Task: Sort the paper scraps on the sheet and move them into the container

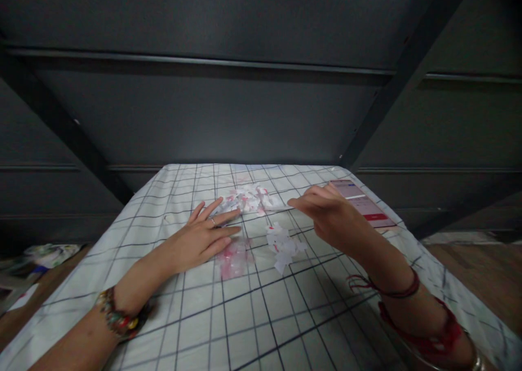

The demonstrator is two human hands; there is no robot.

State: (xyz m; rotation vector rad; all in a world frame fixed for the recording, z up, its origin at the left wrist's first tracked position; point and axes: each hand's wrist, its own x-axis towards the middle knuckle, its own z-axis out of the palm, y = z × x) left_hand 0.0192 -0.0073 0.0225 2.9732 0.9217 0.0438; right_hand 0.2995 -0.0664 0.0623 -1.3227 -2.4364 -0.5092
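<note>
My left hand (pixel 206 234) lies with its fingers spread, a ring on one of them. Its upper fingertips reach the near left edge of a pile of small white paper scraps (pixel 248 198) with red marks. Beside its lower fingers is a pink-tinted, clear plastic piece (pixel 233 258), perhaps a small bag. My right hand (pixel 322 210) is closed in a pinch right of the pile; a pale sliver shows toward its fingertips, but what it holds cannot be made out. A second, smaller cluster of white paper scraps (pixel 283 246) sits between the hands.
A phone (pixel 362 203) with a lit screen lies at the right edge of the table, behind my right hand. A white checked cloth (pixel 196 316) covers the table. Dark grey panels (pixel 228 115) rise at the back. Assorted items (pixel 51 255) are on the floor at left.
</note>
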